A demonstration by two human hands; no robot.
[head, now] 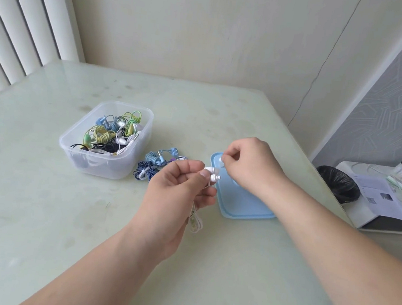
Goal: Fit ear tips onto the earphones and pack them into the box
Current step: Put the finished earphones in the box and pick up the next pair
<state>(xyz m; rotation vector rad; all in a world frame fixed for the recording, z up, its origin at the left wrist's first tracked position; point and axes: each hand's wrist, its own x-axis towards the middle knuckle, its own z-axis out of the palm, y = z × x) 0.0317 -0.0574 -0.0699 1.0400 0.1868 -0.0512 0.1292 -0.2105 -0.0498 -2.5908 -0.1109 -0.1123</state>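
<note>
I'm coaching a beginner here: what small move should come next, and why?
Probably bring the small white ear tip pinched in the right hand onto a bare nozzle of the white earphones held by the left hand: both nozzles look uncovered, the tip just above them.

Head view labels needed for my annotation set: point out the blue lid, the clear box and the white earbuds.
blue lid (241, 203), head view, bare top surface.
clear box (99, 164), head view, front wall.
white earbuds (210, 170), head view, upper earbud's body.

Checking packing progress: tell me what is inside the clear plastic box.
The clear plastic box holds a pile of coiled earphones: green, blue, black and white. Whatever lies beneath the top coils is covered.
</note>
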